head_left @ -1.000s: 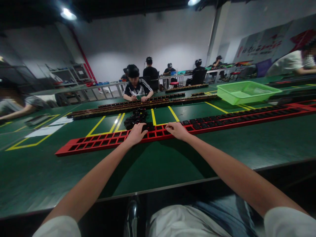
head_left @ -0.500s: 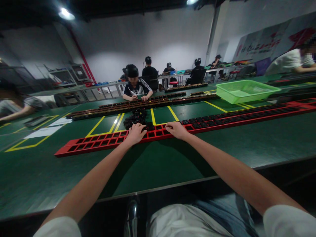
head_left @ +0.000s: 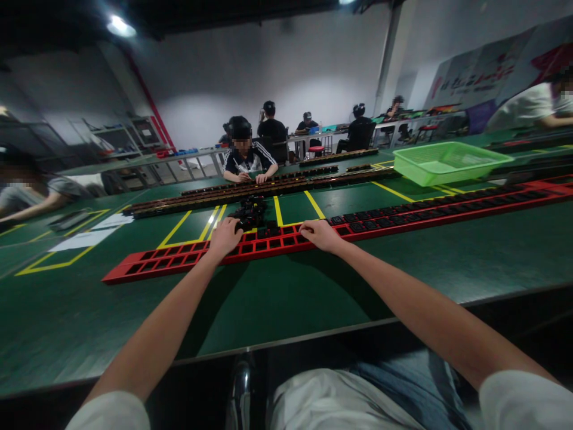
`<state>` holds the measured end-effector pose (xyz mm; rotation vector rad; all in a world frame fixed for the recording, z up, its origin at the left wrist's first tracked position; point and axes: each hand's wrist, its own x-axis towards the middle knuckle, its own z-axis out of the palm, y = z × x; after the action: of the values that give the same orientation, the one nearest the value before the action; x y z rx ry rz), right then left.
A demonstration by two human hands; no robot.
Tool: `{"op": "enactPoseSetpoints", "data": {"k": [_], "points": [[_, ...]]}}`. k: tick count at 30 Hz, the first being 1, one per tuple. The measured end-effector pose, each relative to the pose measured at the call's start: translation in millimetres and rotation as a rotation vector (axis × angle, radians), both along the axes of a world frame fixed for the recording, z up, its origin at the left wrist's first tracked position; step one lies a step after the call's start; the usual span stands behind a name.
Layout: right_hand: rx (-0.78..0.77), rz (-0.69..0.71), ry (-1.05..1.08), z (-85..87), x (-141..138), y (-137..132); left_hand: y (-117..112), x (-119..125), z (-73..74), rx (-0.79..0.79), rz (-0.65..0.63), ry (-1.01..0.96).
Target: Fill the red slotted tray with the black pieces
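A long red frame (head_left: 179, 260) with two rows of square openings lies across the green table. Its right part holds small black square pieces (head_left: 371, 220), while the openings on the left are bare. My left hand (head_left: 225, 237) is over the frame's back edge, at the near left side of a heap of black pieces (head_left: 251, 210). Its fingers are curled together; what they hold, if anything, is hidden. My right hand (head_left: 320, 235) rests on the frame beside the last filled openings, fingertips pinched and pointing down. Whatever sits under those fingertips cannot be made out.
A green plastic basket (head_left: 447, 164) stands behind the frame at right. Long dark strips (head_left: 215, 194) lie across the table, with a co-worker (head_left: 248, 158) seated behind them. White papers (head_left: 92, 233) and yellow tape lines mark the left. Other people sit at both sides.
My left hand has moved left, from over the frame in front of the heap to the heap's left side. My right hand stays at the same spot on the frame.
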<state>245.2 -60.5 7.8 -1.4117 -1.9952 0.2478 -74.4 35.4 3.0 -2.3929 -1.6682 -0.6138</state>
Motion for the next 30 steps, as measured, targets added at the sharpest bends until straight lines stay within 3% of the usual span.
{"op": "enactPoseSetpoints", "data": {"k": [10,15,21,26,30], "points": [[0.008,-0.001,-0.028,0.1,0,0,13,-7,-18.3,-0.119,0.050,-0.037],[0.008,-0.005,-0.024,-0.7,1,1,16,-7,-19.5,-0.040,0.053,-0.153],[-0.005,-0.007,-0.019,1.6,0,-1,15,-5,-12.9,0.153,-0.090,-0.318],[0.000,-0.002,-0.017,1.9,-1,-3,8,2,-9.1,0.085,-0.225,-0.297],[0.001,0.000,-0.009,-0.1,0,-2,4,5,-8.1,0.041,-0.248,-0.270]]}}
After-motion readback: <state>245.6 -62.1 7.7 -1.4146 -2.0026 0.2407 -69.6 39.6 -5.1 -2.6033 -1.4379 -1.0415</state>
